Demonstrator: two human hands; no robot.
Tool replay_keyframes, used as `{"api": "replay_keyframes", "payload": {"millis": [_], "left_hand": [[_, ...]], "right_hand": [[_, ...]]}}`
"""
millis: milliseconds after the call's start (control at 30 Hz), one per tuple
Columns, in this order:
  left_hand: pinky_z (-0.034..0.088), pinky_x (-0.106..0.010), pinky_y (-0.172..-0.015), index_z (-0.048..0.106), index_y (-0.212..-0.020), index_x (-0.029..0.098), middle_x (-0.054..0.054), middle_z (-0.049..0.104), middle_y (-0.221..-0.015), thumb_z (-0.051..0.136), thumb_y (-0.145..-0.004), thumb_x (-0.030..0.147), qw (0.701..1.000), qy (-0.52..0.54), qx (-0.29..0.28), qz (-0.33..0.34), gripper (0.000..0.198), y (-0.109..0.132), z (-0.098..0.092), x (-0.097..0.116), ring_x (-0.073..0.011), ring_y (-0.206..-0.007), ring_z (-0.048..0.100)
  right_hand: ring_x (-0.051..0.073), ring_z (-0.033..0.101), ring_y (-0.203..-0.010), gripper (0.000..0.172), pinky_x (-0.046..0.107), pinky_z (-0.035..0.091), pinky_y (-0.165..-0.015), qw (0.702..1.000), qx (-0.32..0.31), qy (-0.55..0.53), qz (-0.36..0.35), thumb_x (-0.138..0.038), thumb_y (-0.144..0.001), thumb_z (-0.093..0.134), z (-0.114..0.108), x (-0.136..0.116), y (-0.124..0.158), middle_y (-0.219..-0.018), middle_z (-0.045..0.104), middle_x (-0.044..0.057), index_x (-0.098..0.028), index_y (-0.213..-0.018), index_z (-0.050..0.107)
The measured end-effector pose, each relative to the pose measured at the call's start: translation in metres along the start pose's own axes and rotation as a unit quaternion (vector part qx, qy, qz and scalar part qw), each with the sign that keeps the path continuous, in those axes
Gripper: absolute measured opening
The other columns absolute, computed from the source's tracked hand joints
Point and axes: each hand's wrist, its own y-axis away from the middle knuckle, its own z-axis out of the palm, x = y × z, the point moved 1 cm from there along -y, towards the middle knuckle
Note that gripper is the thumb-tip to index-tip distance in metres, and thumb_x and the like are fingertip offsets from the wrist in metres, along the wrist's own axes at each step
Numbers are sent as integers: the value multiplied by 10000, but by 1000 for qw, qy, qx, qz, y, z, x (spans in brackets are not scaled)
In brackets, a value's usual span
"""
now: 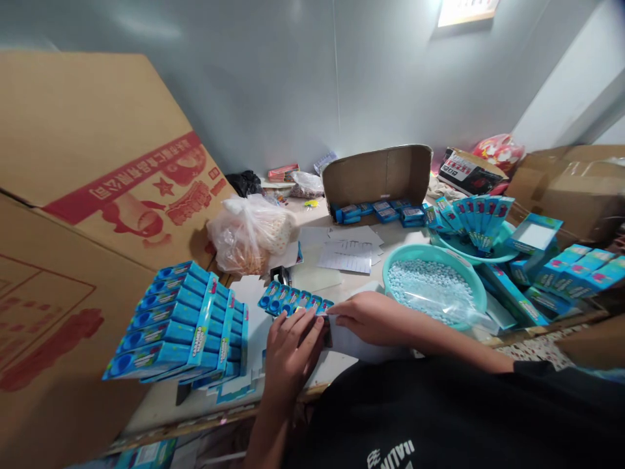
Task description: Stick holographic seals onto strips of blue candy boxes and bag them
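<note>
My left hand (291,352) lies with fingers stretched flat over a small dark-edged item on the table, just below a row of small blue packets (293,301). My right hand (370,317) rests beside it, fingers curled together against the same spot and on a white sheet (356,345). What the right fingers pinch is hidden. A tall stack of blue boxes (185,322) stands left of my left hand. A teal bowl (469,277) filled with pale blue candies sits just beyond my right hand.
Large cardboard cartons (88,195) wall in the left side. A plastic bag (251,234) sits at the back. An open carton (378,176) holds blue boxes. Another teal bowl (459,247) with fanned blue sleeves, loose blue boxes (571,273) and papers (349,254) crowd the right.
</note>
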Motion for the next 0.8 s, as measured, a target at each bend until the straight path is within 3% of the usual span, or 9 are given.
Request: {"api": "replay_keyframes", "payload": {"millis": [233,567,800], "left_hand": [[387,-471,-1073,623,-1209,179,-93,722,-1078,688,-835,99,1000,14,-1,-18,388,-7,9,6,-211,-1065,639],[386,-497,-1070,641,-1197,152,-123,716,-1136,692,-823,74,1000,1,9,1,386,-5,4,-2,-249,-1130,616],[403,-490,-1063,628,-1216,168,-107,725,-1142,702,-828,92,1000,2,12,-7,402,-4,3,-4,-230,-1109,631]], "right_hand": [[214,695,-778,284,274,420,-652,1000,-7,26,-9,-250,-977,452,0,1,0,-942,760,107,-177,-1107,693],[206,698,-843,260,281,442,-707,1000,1,-8,-27,-231,-973,474,-3,2,-9,-1020,756,98,-179,-1083,704],[215,703,-870,267,290,456,-723,999,-8,-16,-29,-232,-979,470,-2,2,-11,-1033,753,109,-173,-1095,702]]}}
